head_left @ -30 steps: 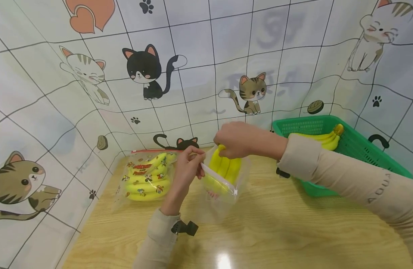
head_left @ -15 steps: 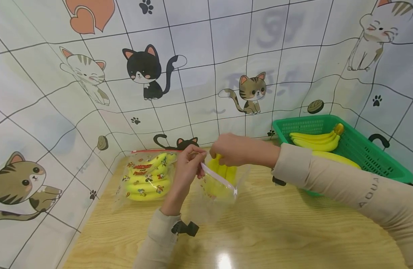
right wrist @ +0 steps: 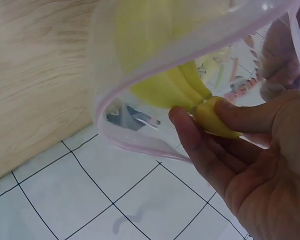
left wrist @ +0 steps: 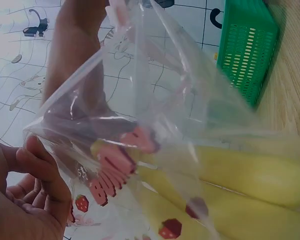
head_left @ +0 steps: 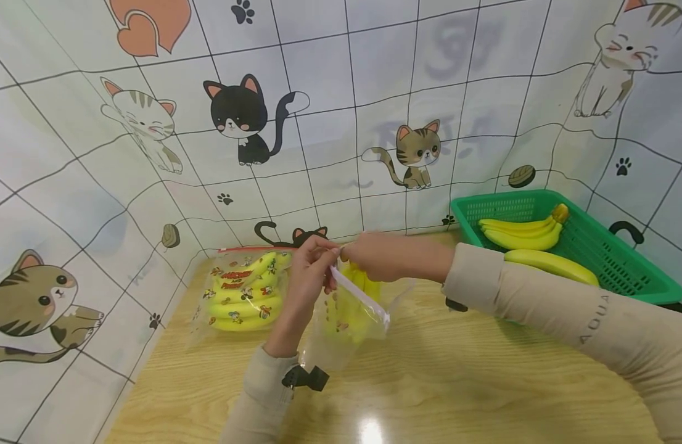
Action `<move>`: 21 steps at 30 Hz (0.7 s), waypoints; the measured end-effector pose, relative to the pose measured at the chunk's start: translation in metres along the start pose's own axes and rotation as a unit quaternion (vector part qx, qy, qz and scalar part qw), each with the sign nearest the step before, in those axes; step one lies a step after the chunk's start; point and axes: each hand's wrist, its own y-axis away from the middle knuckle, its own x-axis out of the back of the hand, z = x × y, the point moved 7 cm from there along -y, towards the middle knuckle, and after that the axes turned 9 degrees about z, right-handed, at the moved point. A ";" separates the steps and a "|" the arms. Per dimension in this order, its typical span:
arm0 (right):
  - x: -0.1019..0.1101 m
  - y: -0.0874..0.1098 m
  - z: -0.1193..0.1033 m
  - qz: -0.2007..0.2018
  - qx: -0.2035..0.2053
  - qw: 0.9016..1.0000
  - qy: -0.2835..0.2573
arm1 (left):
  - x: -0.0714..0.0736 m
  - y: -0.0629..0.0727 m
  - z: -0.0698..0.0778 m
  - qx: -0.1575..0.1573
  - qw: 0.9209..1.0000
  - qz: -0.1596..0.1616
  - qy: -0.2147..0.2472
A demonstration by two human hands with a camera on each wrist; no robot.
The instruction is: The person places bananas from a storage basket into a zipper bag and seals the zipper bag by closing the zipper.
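Note:
My left hand (head_left: 313,266) pinches the rim of a clear zip bag (left wrist: 135,100) printed with strawberries and red lettering. A bunch of yellow bananas (right wrist: 160,85) sits mostly inside the bag, seen through the plastic. Thumb and fingers of my right hand (right wrist: 255,145) grip the bunch's stem at the bag's mouth. In the head view the two hands are close together, and the right one covers the top of the bunch. The bag's white zip strip (head_left: 357,290) slants down to the right from my left fingers.
Left of my hands lies another printed zip bag (head_left: 243,290) with a red strip, holding bananas. At the back right, a green basket (head_left: 640,277) contains a banana bunch (head_left: 526,231) and a single banana (head_left: 552,264). A cat-print sheet (head_left: 330,154) stands behind the wooden table (head_left: 457,376).
My right hand has moved down and left with the banana bunch, which is now deeper in the bag. My left hand has stayed almost in place.

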 end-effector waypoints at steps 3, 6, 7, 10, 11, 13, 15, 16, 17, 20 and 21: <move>-0.003 -0.003 0.002 0.013 -0.009 1.000 0.003 | 0.001 0.000 0.001 -0.004 1.000 0.004 0.005; -0.003 -0.004 0.002 0.048 -0.008 0.999 0.004 | 0.001 0.000 0.002 -0.006 1.000 -0.001 0.010; -0.002 -0.003 0.001 0.065 -0.005 0.998 0.004 | 0.000 0.000 0.003 -0.007 1.000 -0.004 0.013; -0.001 -0.001 -0.002 0.117 0.021 0.993 0.005 | -0.001 0.002 0.003 -0.009 1.000 -0.008 0.022; 0.000 -0.001 -0.004 0.133 0.032 0.991 0.010 | -0.001 0.002 0.003 -0.009 1.000 -0.008 0.023; 0.000 0.000 -0.008 0.159 0.057 0.985 0.021 | -0.001 0.002 0.004 -0.009 1.000 -0.008 0.026; -0.002 0.000 -0.011 0.177 0.078 0.981 0.026 | -0.001 0.002 0.004 -0.009 0.999 -0.008 0.029; -0.003 0.000 -0.011 0.182 0.083 0.979 0.026 | -0.001 0.002 0.004 -0.009 0.999 -0.009 0.031; -0.005 0.000 -0.011 0.184 0.086 0.979 0.021 | -0.001 0.002 0.003 -0.009 0.999 -0.010 0.033; -0.009 -0.002 -0.008 0.195 0.083 0.977 -0.012 | -0.002 0.002 0.003 -0.008 0.999 -0.013 0.040; -0.010 -0.001 -0.007 0.201 0.082 0.976 -0.019 | -0.002 0.002 0.003 -0.008 0.999 -0.013 0.040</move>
